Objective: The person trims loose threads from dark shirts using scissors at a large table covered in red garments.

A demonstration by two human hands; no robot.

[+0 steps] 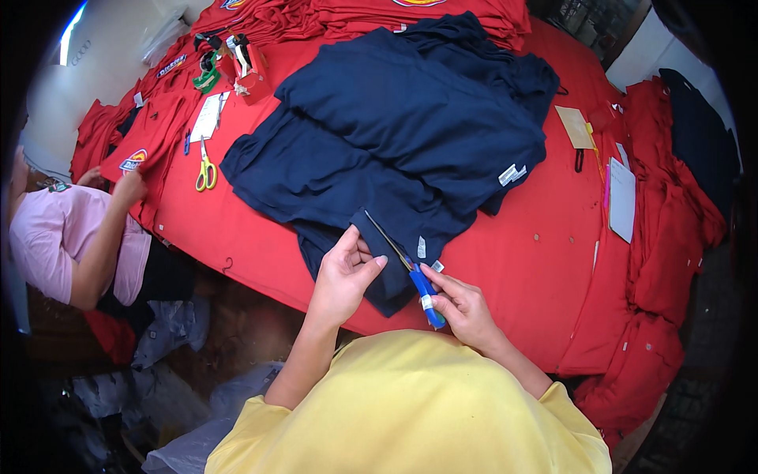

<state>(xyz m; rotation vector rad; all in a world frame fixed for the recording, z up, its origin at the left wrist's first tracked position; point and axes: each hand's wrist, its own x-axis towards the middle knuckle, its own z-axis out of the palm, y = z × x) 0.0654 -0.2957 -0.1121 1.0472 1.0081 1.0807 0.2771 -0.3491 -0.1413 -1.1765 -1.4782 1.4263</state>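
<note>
Navy shirts (pixel 426 103) lie in a loose pile on the red-covered table (pixel 505 268). At the near end of the pile, my left hand (pixel 347 272) pinches the edge of a navy garment (pixel 355 186) between thumb and fingers. My right hand (pixel 460 306) is closed around the blue handles of a pair of scissors (pixel 426 296). Their slim metal blades point up and left, close to the cloth by my left fingertips. Whether the blades touch the fabric I cannot tell. White labels (pixel 422 247) show on the cloth beside the scissors.
Yellow-handled scissors (pixel 206 172), a paper sheet (pixel 210 116) and a red tape dispenser (pixel 251 75) lie left of the pile. Red garments (pixel 659 229) are heaped on the right, near a white notepad (pixel 621 199). At the left, a person in pink (pixel 83 237) handles a red shirt (pixel 150 130).
</note>
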